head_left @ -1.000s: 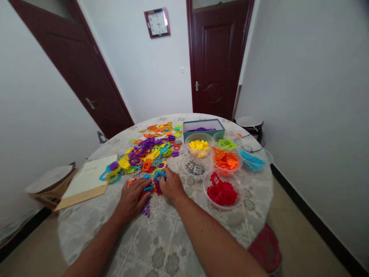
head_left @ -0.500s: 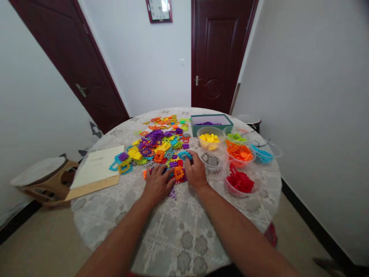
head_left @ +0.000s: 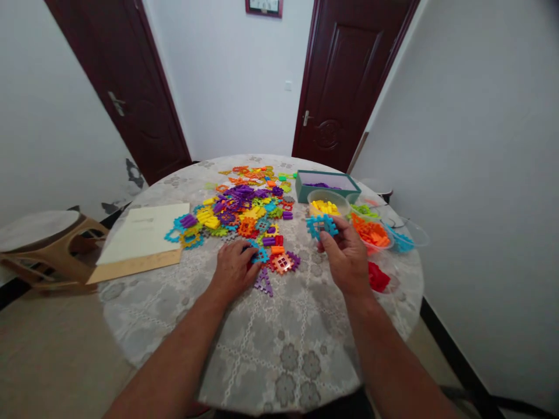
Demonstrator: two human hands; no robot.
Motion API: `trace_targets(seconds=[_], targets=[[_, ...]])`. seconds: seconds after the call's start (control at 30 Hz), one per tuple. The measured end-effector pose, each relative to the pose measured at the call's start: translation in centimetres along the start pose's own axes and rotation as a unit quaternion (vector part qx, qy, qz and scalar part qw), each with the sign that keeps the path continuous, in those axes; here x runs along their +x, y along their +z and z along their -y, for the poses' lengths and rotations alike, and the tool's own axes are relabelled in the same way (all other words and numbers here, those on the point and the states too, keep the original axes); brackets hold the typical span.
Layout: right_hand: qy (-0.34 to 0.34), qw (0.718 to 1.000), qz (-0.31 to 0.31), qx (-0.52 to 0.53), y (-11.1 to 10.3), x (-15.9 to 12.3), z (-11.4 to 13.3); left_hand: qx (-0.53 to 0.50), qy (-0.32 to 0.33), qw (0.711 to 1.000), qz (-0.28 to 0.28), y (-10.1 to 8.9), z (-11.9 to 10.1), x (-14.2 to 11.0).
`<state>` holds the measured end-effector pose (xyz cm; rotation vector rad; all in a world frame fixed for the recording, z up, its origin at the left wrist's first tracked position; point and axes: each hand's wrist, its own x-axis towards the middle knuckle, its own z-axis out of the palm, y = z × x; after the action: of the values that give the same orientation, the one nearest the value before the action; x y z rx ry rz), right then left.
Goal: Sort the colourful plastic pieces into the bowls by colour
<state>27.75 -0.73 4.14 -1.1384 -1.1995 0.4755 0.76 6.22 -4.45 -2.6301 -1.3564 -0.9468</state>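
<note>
Half a second earlier both hands had lain flat at the near edge of the pile of pieces (head_left: 244, 212); now the right hand (head_left: 347, 259) had risen clear of it, pinching a blue piece (head_left: 322, 226) in its fingertips, right of the pile, toward the yellow bowl (head_left: 327, 205). The left hand (head_left: 233, 270) rested loosely spread on pieces at the pile's near edge.
</note>
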Motion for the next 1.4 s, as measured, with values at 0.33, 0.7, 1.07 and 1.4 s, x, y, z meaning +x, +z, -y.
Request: trace_targets(seconds=[0.33,0.7,1.07,1.4], targets=[[-0.014,0.944,-0.133,-0.301,-18.8,4.8,-1.7,-0.002,0.036,0.999,-0.020,0.8,2.3,0.8],[-0.004,0.850,-0.142,-0.506,-23.3,11.5,-6.9,-0.007,0.036,0.999,-0.032,1.0,2.7,0.6],[-0.102,0.945,0.168,-0.261,-6.6,-0.1,2.4,-0.022,0.014,1.000,-0.018,-0.1,0.3,0.6],[-0.015,0.852,0.352,-0.387,3.3,-1.2,-3.9,-0.038,0.011,0.999,0.016,-0.8,-0.6,0.3]])
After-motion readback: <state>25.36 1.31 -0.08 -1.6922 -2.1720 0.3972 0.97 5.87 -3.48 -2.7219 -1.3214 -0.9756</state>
